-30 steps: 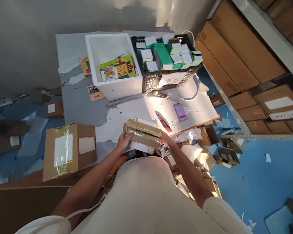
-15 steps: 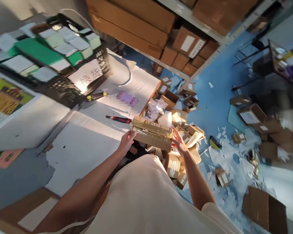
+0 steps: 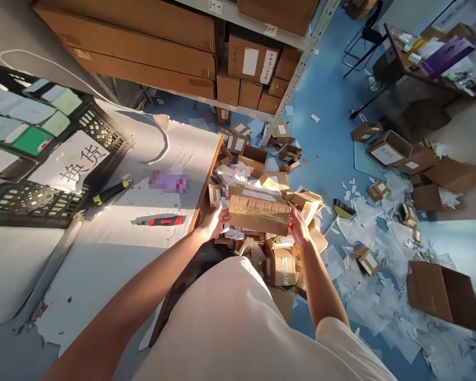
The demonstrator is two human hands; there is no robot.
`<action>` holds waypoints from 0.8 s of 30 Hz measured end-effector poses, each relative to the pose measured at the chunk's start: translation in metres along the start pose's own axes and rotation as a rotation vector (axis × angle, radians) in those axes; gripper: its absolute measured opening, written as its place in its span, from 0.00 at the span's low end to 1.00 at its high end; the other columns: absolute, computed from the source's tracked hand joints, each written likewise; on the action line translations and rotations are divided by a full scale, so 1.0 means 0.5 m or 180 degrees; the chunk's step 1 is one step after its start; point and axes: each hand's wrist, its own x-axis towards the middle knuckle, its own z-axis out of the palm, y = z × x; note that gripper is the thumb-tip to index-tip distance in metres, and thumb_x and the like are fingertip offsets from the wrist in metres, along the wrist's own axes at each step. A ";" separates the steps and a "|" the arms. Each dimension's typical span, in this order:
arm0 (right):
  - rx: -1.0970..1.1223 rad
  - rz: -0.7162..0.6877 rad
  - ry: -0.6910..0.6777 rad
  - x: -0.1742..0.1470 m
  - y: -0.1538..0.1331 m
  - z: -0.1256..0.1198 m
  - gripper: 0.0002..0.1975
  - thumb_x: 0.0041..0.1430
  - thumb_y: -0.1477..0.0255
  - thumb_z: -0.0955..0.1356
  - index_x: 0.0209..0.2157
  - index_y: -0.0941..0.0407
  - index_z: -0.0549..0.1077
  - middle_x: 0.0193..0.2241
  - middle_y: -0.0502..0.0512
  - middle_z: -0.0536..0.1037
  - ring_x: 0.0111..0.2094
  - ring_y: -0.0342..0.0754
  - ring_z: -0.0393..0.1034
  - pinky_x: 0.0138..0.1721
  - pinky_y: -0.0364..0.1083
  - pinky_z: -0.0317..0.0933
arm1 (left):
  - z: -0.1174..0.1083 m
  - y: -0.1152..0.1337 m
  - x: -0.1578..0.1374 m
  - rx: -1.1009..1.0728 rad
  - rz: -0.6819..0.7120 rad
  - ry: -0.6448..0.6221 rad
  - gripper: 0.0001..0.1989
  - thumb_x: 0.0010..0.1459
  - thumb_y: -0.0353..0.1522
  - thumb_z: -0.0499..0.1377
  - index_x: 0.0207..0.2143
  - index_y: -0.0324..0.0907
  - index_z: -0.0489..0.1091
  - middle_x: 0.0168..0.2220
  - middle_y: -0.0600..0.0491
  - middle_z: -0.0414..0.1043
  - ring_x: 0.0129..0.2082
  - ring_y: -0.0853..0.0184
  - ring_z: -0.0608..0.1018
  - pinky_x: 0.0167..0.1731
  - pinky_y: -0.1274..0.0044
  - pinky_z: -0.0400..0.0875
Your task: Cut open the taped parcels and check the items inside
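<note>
A taped cardboard box [image 3: 259, 219] is in front of me, above a heap of boxes, with shiny tape along its side. My right hand [image 3: 299, 227] has its fingers against the box's right end. Beside the left end, my left hand [image 3: 214, 223] is open with fingers spread; whether its fingertips touch the box I cannot tell. On the white table to the left lie a red and black utility knife [image 3: 164, 220], a yellow and black cutter [image 3: 111, 193] and a blurred purple item [image 3: 168, 181].
Emptied cartons [image 3: 283, 264] are heaped beside the table edge [image 3: 206, 190]. A black crate [image 3: 59, 203] of small boxes stands at left. Behind is a shelf [image 3: 297, 74] of cartons. Paper scraps, a broom [image 3: 344, 209] and an open carton [image 3: 444, 293] lie on the blue floor.
My view has turned to the right. The left hand's fingers have opened away from the box's left end, and the box appears slightly lower and farther from me.
</note>
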 end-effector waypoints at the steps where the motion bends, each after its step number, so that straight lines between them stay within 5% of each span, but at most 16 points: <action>1: 0.0123 0.0021 0.0035 0.007 0.003 -0.010 0.31 0.55 0.46 0.61 0.58 0.43 0.65 0.38 0.53 0.77 0.31 0.48 0.72 0.26 0.46 0.65 | 0.015 0.007 0.014 0.0011 -0.0053 -0.0044 0.35 0.50 0.61 0.48 0.43 0.43 0.70 0.47 0.44 0.73 0.53 0.56 0.70 0.50 0.62 0.65; 4: 0.0313 0.0067 0.0205 0.023 0.017 -0.037 0.33 0.56 0.45 0.59 0.59 0.42 0.62 0.53 0.52 0.72 0.45 0.51 0.72 0.35 0.48 0.68 | 0.052 0.025 0.050 0.0010 -0.0240 -0.0238 0.40 0.49 0.63 0.45 0.46 0.42 0.69 0.47 0.44 0.73 0.51 0.56 0.72 0.48 0.64 0.67; 9: 0.0260 0.0113 0.0554 0.034 0.046 -0.076 0.34 0.55 0.45 0.60 0.61 0.41 0.58 0.66 0.48 0.53 0.64 0.56 0.51 0.58 0.58 0.55 | 0.067 0.052 0.078 0.0133 -0.0255 -0.0285 0.41 0.52 0.63 0.41 0.55 0.46 0.64 0.56 0.46 0.67 0.56 0.56 0.68 0.51 0.64 0.64; 12: 0.0297 0.0157 0.0496 0.038 0.051 -0.082 0.35 0.55 0.45 0.61 0.61 0.43 0.58 0.64 0.55 0.57 0.62 0.59 0.55 0.60 0.62 0.49 | 0.055 0.068 0.078 0.0076 -0.0122 -0.0294 0.40 0.54 0.61 0.42 0.59 0.46 0.60 0.61 0.47 0.62 0.57 0.57 0.68 0.50 0.67 0.65; 16: 0.0392 0.0086 0.0427 0.049 0.037 -0.060 0.34 0.54 0.46 0.63 0.60 0.45 0.61 0.62 0.58 0.61 0.59 0.59 0.62 0.58 0.61 0.53 | 0.043 0.094 0.076 0.0087 0.0076 -0.0193 0.38 0.56 0.59 0.42 0.60 0.46 0.58 0.62 0.46 0.59 0.57 0.58 0.69 0.49 0.68 0.66; 21: 0.0373 0.0054 0.0174 0.078 0.012 -0.003 0.30 0.53 0.50 0.67 0.55 0.47 0.66 0.54 0.59 0.72 0.49 0.55 0.72 0.53 0.56 0.62 | 0.036 0.111 0.060 0.0256 0.0378 0.0017 0.36 0.57 0.58 0.43 0.59 0.46 0.60 0.60 0.44 0.63 0.56 0.57 0.70 0.54 0.64 0.61; 24: 0.0156 0.0044 0.0127 0.119 0.008 0.055 0.27 0.50 0.53 0.69 0.50 0.50 0.70 0.47 0.58 0.77 0.42 0.52 0.75 0.47 0.53 0.66 | 0.002 0.110 0.030 0.0645 0.0697 0.0408 0.36 0.54 0.55 0.53 0.58 0.45 0.61 0.57 0.43 0.66 0.55 0.56 0.72 0.56 0.63 0.60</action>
